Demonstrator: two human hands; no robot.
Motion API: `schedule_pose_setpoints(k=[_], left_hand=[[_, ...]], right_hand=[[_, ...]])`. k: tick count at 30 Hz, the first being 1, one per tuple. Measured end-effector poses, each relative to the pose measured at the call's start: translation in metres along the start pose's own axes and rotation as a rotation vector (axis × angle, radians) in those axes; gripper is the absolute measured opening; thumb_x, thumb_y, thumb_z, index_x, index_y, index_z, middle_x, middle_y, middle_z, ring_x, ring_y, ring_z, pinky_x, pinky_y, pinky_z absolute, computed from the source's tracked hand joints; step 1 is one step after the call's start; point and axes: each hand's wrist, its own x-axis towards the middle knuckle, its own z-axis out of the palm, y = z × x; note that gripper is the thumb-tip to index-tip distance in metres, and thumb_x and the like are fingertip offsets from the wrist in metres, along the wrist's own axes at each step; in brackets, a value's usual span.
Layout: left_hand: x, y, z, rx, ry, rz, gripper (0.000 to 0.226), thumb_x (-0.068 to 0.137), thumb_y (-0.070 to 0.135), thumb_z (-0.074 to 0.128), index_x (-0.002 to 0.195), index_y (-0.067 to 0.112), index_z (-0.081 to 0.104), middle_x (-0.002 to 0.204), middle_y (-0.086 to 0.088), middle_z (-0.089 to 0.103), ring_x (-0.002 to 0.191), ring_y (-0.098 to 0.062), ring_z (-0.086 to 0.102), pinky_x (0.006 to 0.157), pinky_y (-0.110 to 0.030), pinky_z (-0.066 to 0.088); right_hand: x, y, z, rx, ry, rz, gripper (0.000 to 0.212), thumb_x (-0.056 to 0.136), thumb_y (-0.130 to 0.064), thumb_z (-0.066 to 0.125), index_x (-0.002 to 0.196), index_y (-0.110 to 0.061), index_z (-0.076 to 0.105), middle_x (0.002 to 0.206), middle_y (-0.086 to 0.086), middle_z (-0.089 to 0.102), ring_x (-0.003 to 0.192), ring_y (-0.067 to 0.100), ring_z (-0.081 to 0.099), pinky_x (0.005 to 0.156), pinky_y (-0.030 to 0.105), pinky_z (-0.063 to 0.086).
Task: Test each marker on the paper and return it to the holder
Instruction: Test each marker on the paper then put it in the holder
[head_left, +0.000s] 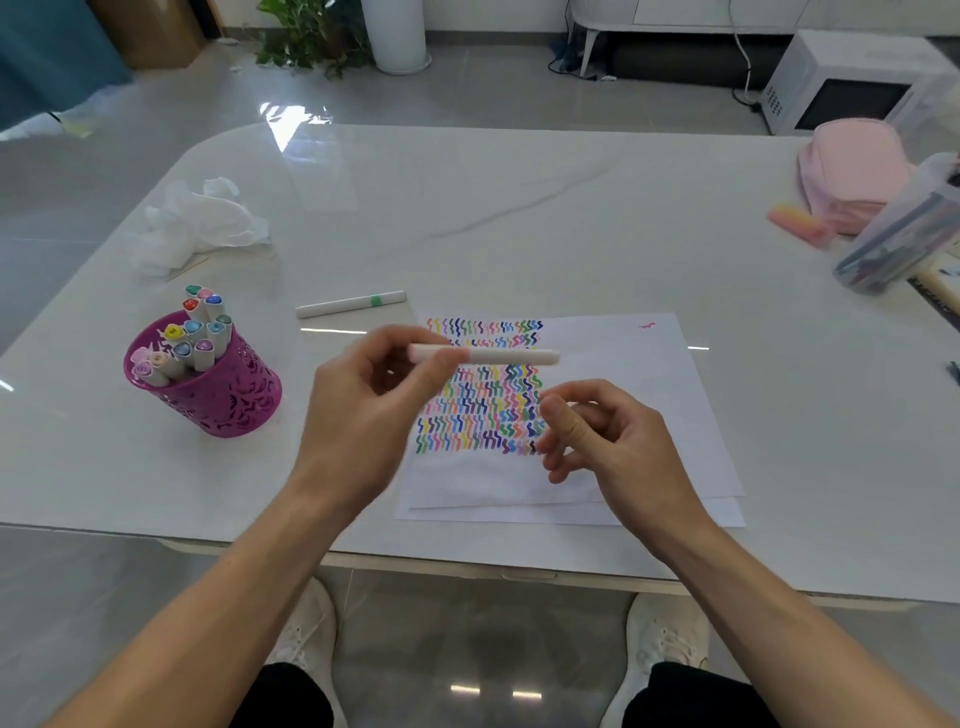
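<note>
Head view, capping step probably: keep the marker (498, 356) level and bring the right hand (602, 431) straight onto its free end. Left hand (363, 395) pinches it, barrel poking past the fingertips over the paper (649, 395). Right fingers loosely curled just below, holding anything can't tell; holder (228, 395) beyond left knuckles

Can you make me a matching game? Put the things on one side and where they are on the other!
Things:
1. holder
2. green-banded marker
3. white marker
4. pink bag

Places:
a. held by the left hand, above the paper
b. far right of the table
c. lying flat on the table, beyond the paper's left corner
d. standing at the left, full of markers

Pairs: 1-d, 2-c, 3-a, 4-b
</note>
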Motion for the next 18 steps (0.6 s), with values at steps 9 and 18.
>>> schedule_pose_setpoints(k=[9, 18], left_hand=[[0.009, 0.031, -0.055, 0.210, 0.492, 0.422, 0.022, 0.103, 0.024, 0.056, 0.123, 0.014, 0.062, 0.112, -0.008, 0.070, 0.105, -0.015, 0.070, 0.094, -0.029, 0.053], [0.016, 0.019, -0.120, 0.296, 0.741, 0.485, 0.039, 0.105, 0.031, 0.051, 0.139, 0.012, 0.053, 0.118, -0.020, 0.065, 0.108, -0.008, 0.065, 0.096, -0.020, 0.048]], right_hand=[[0.006, 0.009, -0.004, -0.110, 0.133, -0.062, 0.013, 0.097, -0.027, 0.067, 0.098, -0.014, 0.069, 0.068, 0.011, 0.070, 0.055, 0.015, 0.062, 0.052, 0.026, 0.052], [0.006, 0.014, 0.002, -0.182, 0.120, -0.099, 0.009, 0.099, -0.023, 0.065, 0.101, -0.015, 0.068, 0.067, 0.010, 0.069, 0.056, 0.015, 0.062, 0.052, 0.028, 0.052]])
